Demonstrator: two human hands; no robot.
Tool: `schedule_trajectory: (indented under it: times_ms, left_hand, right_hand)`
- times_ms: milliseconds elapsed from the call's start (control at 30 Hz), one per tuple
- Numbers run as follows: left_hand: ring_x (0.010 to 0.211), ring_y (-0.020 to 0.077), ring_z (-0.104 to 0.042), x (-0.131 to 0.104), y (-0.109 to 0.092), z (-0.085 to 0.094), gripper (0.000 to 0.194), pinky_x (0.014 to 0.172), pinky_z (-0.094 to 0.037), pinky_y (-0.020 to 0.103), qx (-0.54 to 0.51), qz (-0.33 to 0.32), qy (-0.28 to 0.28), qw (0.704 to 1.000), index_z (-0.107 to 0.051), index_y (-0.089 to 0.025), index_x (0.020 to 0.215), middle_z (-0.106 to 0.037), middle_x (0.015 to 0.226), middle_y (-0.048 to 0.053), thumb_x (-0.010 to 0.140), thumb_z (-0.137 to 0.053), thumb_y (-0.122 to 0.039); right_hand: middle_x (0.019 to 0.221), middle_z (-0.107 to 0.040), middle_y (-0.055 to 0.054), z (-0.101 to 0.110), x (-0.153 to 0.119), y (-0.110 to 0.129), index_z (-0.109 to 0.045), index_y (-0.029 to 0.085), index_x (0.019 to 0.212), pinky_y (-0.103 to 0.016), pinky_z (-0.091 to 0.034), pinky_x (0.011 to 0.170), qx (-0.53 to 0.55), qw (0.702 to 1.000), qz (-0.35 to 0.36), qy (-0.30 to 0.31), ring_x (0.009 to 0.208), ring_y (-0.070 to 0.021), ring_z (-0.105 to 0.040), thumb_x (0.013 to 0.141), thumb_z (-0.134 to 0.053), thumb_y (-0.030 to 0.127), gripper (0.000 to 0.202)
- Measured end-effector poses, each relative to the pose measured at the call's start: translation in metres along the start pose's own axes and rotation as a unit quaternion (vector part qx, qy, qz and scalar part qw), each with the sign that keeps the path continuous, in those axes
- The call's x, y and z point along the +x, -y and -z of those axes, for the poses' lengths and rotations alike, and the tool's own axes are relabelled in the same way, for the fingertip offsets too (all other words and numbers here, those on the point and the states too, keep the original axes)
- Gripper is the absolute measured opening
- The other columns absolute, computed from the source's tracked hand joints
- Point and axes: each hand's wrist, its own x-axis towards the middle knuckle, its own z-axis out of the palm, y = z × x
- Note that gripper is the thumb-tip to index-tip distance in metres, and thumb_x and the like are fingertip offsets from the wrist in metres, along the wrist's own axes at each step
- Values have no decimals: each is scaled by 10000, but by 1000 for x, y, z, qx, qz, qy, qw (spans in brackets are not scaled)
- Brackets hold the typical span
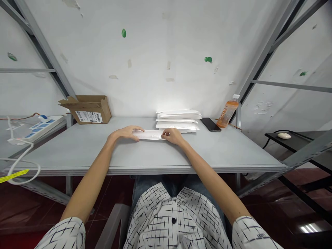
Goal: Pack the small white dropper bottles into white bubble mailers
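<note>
A narrow white packet (pixel 150 135) lies crosswise on the grey table (pixel 155 155), in front of a stack of white packets (pixel 177 120). My left hand (pixel 127 133) is at its left end, thumb and fingers apart around that end. At the right end, my right hand (pixel 173 135) has its fingers curled and pinched on the packet's edge. The palm side of my right hand is partly hidden.
An open cardboard box (pixel 92 110) stands at the back left. A black phone (pixel 210 124) and an orange drink bottle (pixel 228 111) are at the back right. A power strip (pixel 43 128) with white cables sits at the far left.
</note>
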Motion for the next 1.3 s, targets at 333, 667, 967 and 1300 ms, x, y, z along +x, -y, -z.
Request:
schedule_trajectory:
  times_ms: [333,667,967,1300]
  left_hand:
    - [1146,283,-643,1,-3,-7,581,1027,-471,323,-5,-39,-129,991,-727,-225,1165,-715,1237,16,621,-543,-318]
    - [1304,309,-537,6,19,-13,557,1130,-344,442,160,32,-152,975,-671,-251,1245,-611,1410,59,706,-549,-321]
    - [1215,353,-573,2,27,-8,533,1072,-380,507,137,106,-231,957,-670,-265,1205,-648,1305,88,679,-638,-347]
    - [1123,327,-604,-10,23,11,797,931,-496,373,-15,65,-204,977,-741,-246,1101,-649,1216,85,475,-769,-738]
  right_hand:
    - [842,-738,-19,7,-6,6,-771,188,923,-234,-321,616,8,1000,-10,-10,780,-148,-609,775,-743,364,232]
    - [810,-725,3,8,-5,6,-762,217,883,-240,-323,621,29,999,-29,25,761,-145,-608,692,-800,500,343]
    - [817,-716,1,8,-3,0,-761,218,913,-242,-328,624,49,998,-31,34,754,-145,-594,698,-799,472,335]
    - [818,-715,-6,11,-4,-4,-769,214,878,-232,-358,636,46,998,-23,31,725,-133,-582,823,-691,345,162]
